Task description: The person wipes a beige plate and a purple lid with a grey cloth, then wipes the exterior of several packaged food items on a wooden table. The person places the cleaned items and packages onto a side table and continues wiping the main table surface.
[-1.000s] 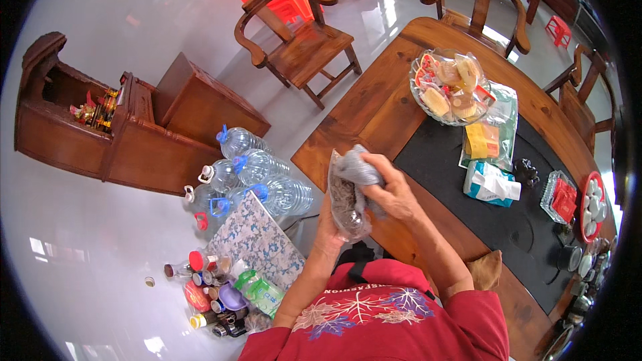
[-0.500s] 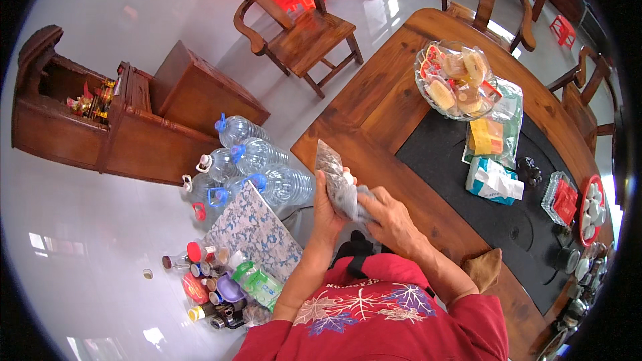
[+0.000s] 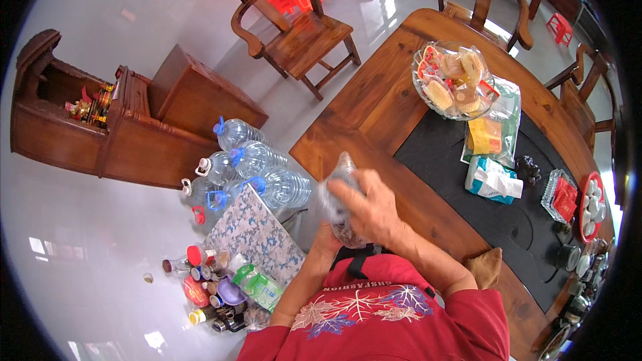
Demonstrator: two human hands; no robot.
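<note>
A clear plastic bag with dark, brownish-grey contents (image 3: 346,230) is in front of my chest, its narrow end pointing away from me. My left hand (image 3: 326,239) is closed around its lower left side, with most fingers hidden behind the bag. From the right, my right hand (image 3: 376,208) lies across the bag's upper part, its fingers bent over the crumpled plastic and slightly blurred. Just beyond both hands is the near corner of the brown wooden table (image 3: 321,137).
Large empty water bottles (image 3: 257,157) and a blue-patterned board (image 3: 257,237) stand left of me, beside small bottles and jars (image 3: 214,281). On the table are a glass bowl of packaged snacks (image 3: 441,93), a tissue pack (image 3: 491,184) and a black tray (image 3: 428,140). A wooden chair (image 3: 301,40) stands beyond.
The bag has been turned, and its filled part now hangs nearer my body. My left hand has dropped lower, while my right hand has moved up over the bag.
</note>
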